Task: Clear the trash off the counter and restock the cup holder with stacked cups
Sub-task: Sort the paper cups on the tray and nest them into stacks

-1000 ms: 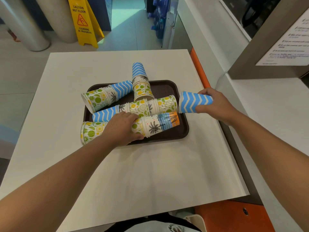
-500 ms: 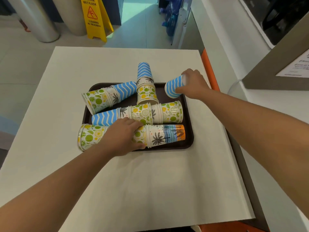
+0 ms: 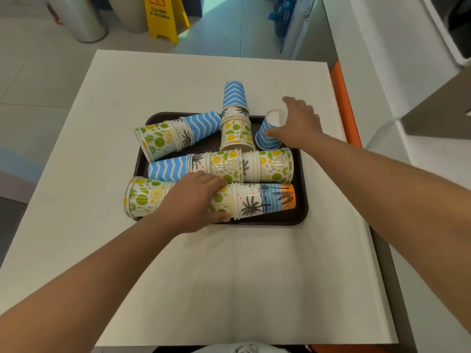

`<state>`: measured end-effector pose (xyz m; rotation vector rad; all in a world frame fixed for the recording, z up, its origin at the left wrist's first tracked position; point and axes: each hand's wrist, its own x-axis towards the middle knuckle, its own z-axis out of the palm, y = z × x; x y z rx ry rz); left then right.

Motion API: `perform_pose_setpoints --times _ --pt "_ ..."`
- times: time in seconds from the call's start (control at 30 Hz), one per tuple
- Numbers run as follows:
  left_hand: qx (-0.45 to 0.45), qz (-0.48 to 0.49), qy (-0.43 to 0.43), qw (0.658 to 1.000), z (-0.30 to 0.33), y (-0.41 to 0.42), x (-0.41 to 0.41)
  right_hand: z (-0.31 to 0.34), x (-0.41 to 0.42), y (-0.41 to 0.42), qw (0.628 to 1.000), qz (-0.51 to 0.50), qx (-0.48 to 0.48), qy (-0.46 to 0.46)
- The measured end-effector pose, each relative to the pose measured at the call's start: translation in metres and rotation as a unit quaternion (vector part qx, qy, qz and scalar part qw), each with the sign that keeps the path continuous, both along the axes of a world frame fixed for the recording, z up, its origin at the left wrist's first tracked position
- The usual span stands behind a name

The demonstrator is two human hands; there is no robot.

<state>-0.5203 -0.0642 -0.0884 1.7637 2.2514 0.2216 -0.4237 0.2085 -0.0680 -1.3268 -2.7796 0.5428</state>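
Note:
A dark brown tray on the white table holds several lying stacks of patterned paper cups. My left hand grips the front stack, which has lime-print and palm-print cups. Behind it lies a middle stack. A third stack lies at the back left, and a fourth points away from me. A single blue zigzag cup stands upside down at the tray's far right corner. My right hand hovers over it with fingers spread and the thumb touching its side.
A white counter with an orange edge strip runs along the right of the table. A yellow wet-floor sign and a metal bin stand on the floor beyond the table.
My right hand carried the blue zigzag cup from the tray's right side to its far right corner, set it upside down and spread its fingers. My left hand stayed on the front stack.

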Motion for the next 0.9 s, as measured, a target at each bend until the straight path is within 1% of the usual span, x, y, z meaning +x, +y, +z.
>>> perform_pose_setpoints --times 0.07,0.1,0.13,0.17,0.2,0.23,0.3,0.37,0.47,0.53,0.6,0.73,0.83,0.9 --pt "-0.005 -0.007 0.002 1.0 0.002 0.001 0.0 0.011 0.016 -0.02 0.993 0.009 0.019 0.116" --pt "-0.008 -0.01 0.001 1.0 0.002 0.001 0.0 0.017 0.027 -0.033 0.985 0.029 0.009 0.169" --pt "-0.008 -0.011 0.001 1.0 0.002 0.001 0.0 0.021 0.039 -0.046 0.977 0.058 -0.015 0.205" --pt "-0.008 -0.013 0.003 1.0 0.003 0.002 0.0 0.024 0.052 -0.061 0.972 0.093 -0.045 0.213" --pt "-0.009 -0.016 0.003 1.0 0.003 0.002 0.0 0.026 0.066 -0.077 0.969 0.133 -0.068 0.195" --pt "-0.009 -0.02 0.002 1.0 0.003 0.002 0.0 0.025 0.077 -0.092 0.968 0.177 -0.066 0.164" --pt "-0.003 -0.027 0.003 1.0 0.003 0.002 0.0 0.016 0.092 -0.113 0.963 0.255 -0.014 0.086" --pt "-0.001 -0.033 0.006 0.999 0.003 0.002 0.001 0.006 0.1 -0.125 0.959 0.279 0.037 0.016" --pt "0.003 -0.037 0.002 0.999 0.003 0.001 0.002 -0.004 0.109 -0.129 0.966 0.246 0.072 -0.033" --pt "0.007 -0.04 -0.005 0.999 0.003 0.001 0.002 -0.007 0.113 -0.127 0.974 0.21 0.067 -0.057" --pt "0.012 -0.041 -0.012 0.999 0.003 0.001 0.003 -0.007 0.115 -0.124 0.98 0.185 0.043 -0.061" --pt "0.011 -0.045 -0.011 0.999 0.003 0.002 0.004 -0.003 0.124 -0.117 0.99 0.118 -0.083 0.01" --pt "0.008 -0.034 -0.02 0.999 0.004 0.001 0.001 -0.003 0.135 -0.107 0.983 0.066 -0.164 0.057" --pt "0.004 -0.027 -0.024 0.999 0.004 0.0 0.0 -0.002 0.141 -0.101 0.975 0.038 -0.2 0.083"
